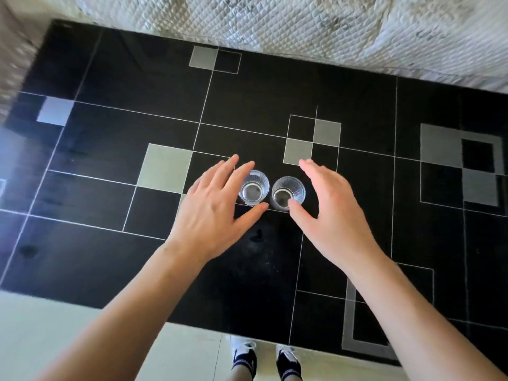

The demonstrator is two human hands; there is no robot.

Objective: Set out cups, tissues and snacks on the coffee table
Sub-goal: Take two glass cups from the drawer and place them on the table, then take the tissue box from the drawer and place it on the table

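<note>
Two clear ribbed glass cups stand upright side by side near the middle of the black coffee table [110,149]: a left cup [253,188] and a right cup [288,193]. My left hand [217,207] hovers just left of the left cup with fingers straight and spread, thumb below the cup. Just right of the right cup is my right hand [327,204], fingers extended, its thumb tip at the cup's near rim. Neither hand grips a cup. No tissues or snacks are in view.
The table top is glossy black with white lines and grey squares. A white quilted sofa cover [275,26] runs along the far edge. Pale floor tiles [68,334] and my feet [264,358] show at the near edge.
</note>
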